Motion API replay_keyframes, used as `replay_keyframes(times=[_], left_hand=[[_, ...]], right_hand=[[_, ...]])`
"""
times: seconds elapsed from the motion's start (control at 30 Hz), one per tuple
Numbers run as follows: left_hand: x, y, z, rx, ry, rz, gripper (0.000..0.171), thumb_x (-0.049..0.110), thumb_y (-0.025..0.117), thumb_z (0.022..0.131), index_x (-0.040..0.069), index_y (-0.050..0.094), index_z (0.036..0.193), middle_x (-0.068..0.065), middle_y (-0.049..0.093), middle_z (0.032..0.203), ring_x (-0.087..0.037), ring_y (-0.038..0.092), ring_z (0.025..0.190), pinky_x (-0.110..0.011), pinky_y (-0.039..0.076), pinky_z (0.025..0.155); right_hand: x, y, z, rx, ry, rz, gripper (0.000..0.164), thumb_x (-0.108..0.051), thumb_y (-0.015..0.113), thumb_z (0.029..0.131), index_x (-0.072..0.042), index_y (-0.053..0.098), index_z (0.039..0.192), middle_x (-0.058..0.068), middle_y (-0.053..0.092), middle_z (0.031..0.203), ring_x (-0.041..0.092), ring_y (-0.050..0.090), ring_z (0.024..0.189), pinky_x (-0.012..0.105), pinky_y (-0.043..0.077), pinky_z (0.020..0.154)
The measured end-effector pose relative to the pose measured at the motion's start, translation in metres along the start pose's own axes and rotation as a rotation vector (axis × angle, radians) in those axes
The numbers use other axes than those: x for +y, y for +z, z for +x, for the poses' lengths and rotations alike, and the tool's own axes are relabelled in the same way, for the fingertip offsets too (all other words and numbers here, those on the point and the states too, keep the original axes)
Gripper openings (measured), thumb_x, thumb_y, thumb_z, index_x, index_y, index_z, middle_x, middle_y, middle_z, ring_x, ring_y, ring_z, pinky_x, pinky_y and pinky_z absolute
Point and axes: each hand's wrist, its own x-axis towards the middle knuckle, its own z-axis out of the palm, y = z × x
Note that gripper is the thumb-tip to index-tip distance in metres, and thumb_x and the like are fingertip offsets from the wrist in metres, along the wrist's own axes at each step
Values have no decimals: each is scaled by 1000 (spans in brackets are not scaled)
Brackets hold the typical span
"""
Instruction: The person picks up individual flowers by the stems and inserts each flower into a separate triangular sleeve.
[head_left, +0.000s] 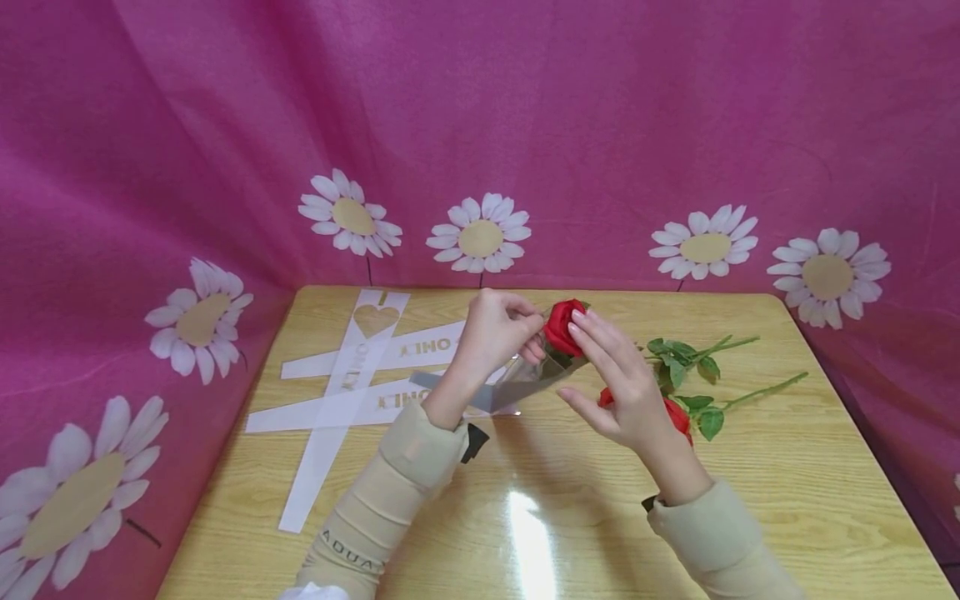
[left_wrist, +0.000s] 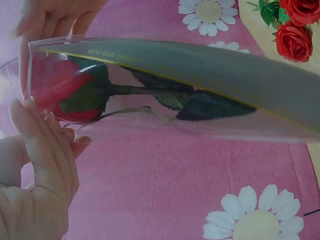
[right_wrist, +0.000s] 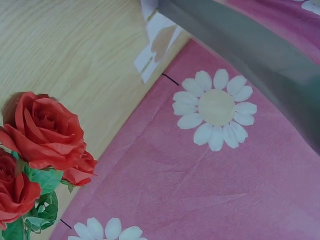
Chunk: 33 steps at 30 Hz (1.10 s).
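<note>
A red rose point(head_left: 564, 327) with green leaves is inside a single-flower sleeve point(left_wrist: 225, 75), clear on one side and grey with a gold line on the other. My left hand point(head_left: 498, 329) pinches the sleeve's open rim beside the bloom. On the other side, my right hand point(head_left: 618, 375) has its fingers extended, fingertips against the rose and thumb spread away. The left wrist view shows the bloom at the sleeve's wide end and the stem running down inside. In the right wrist view the right hand is out of sight; the grey sleeve crosses the upper right.
Several loose red roses point(right_wrist: 47, 130) lie on the wooden table point(head_left: 795, 500) at the right, partly behind my right hand. At the left, white flat sleeves point(head_left: 322, 450) printed with gold hearts and "ONLY" overlap. A pink daisy-patterned cloth point(head_left: 585, 125) surrounds the table's back and sides.
</note>
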Motion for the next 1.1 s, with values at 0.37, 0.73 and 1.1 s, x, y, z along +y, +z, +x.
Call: replay_keyframes(times=[0.37,0.73,1.1], left_hand=[[6,0,-4,-4,8,-2,13,-3,54,83,-11,64,85,-16,62,56,-14,58,41,-34,55,47],[7,1,-8,-12,37,14,13,-2,56,84,-10,65,88,-16,62,59,-14,59,43,-30,55,46],[9,4,-8,-23,13,-18,14,-4,54,83,-11,64,88,-17,62,59,-12,58,42,-31,54,45]], right_hand=[[-1,3,-9,-60,16,-56,50,-34,60,87,9,58,114,23,57,119,37,51,112,42,34,105],[-2,4,-12,-80,38,-77,41,-30,60,87,5,63,109,19,61,114,32,56,107,41,36,103],[-3,2,-12,-120,71,-60,38,-30,59,88,2,65,107,15,63,112,27,57,107,39,36,104]])
